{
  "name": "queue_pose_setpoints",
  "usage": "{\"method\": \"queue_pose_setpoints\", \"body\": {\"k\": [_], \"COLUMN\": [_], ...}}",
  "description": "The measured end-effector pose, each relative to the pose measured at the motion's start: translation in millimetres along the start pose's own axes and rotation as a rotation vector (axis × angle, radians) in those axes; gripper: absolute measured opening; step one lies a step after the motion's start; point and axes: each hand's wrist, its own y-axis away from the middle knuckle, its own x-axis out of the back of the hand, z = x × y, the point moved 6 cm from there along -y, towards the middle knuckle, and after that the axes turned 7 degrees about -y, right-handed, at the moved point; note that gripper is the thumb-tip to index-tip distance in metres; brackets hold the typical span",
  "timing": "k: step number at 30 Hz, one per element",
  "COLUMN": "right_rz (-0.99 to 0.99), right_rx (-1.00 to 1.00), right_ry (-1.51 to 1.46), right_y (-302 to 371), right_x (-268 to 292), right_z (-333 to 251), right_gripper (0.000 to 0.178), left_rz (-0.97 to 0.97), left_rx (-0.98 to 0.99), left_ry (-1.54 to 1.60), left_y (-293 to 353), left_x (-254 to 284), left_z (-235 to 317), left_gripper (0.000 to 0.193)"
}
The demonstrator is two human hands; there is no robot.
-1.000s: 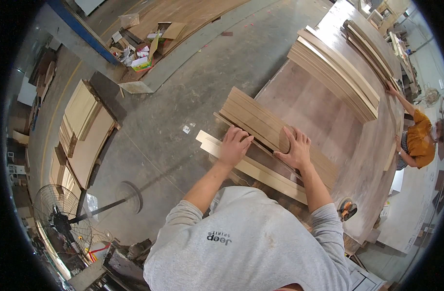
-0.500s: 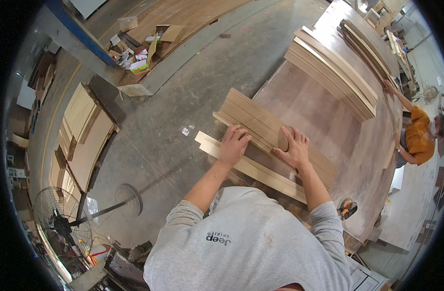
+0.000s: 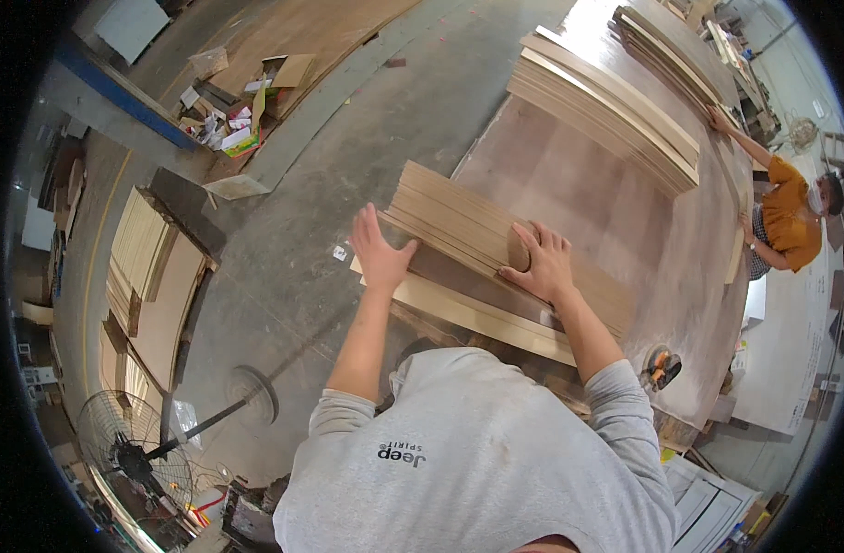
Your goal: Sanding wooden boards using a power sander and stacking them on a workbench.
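Brown wooden strips [image 3: 459, 210] lie side by side in a flat row on the near edge of the wooden worktable [image 3: 657, 304]. My right hand [image 3: 544, 265] rests on them, fingers spread over the top and thumb toward the near edge. Just off the left end of the row, my left hand [image 3: 383, 258] is raised with its fingers apart and nothing in it. Closer to my body, pale wooden strips [image 3: 482, 316] lie along the table's near edge, parallel to the brown ones.
A taller stack of strips [image 3: 606, 115] stands farther back on the table. An orange and black sander [image 3: 661, 368] sits to my right. Across the table, a person in an orange top [image 3: 791, 214] handles long boards. A fan [image 3: 134, 452] stands at lower left, near leaning panels [image 3: 169, 286].
My left hand has come off the strips, moving left and opening. My right hand stays on the row. The pale strips' left ends, staggered before, now look nearly even.
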Motion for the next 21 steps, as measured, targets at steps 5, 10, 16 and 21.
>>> {"method": "queue_pose_setpoints", "body": {"k": [5, 10, 16, 21], "right_rz": [-0.016, -0.003, 0.006, 0.001], "right_rx": [-0.008, 0.004, 0.005, 0.01], "right_ry": [0.002, 0.015, 0.019, -0.007], "right_y": [-0.2, 0.5, 1.1, 1.3], "right_x": [-0.9, -0.3, 1.0, 4.2], "right_z": [2.4, 4.5, 2.7, 0.2], "right_gripper": [0.089, 0.089, 0.089, 0.091], "left_rz": [-0.359, -0.391, -0.389, -0.371], "left_rx": [0.095, 0.123, 0.099, 0.091], "left_ry": [-0.045, -0.097, -0.083, -0.01], "left_y": [-16.0, -22.9, -27.8, -28.4], "left_x": [-9.6, -3.7, 2.5, 5.0], "left_z": [-4.8, -1.8, -25.6, -31.0], "left_gripper": [0.103, 0.1, 0.096, 0.093]}}
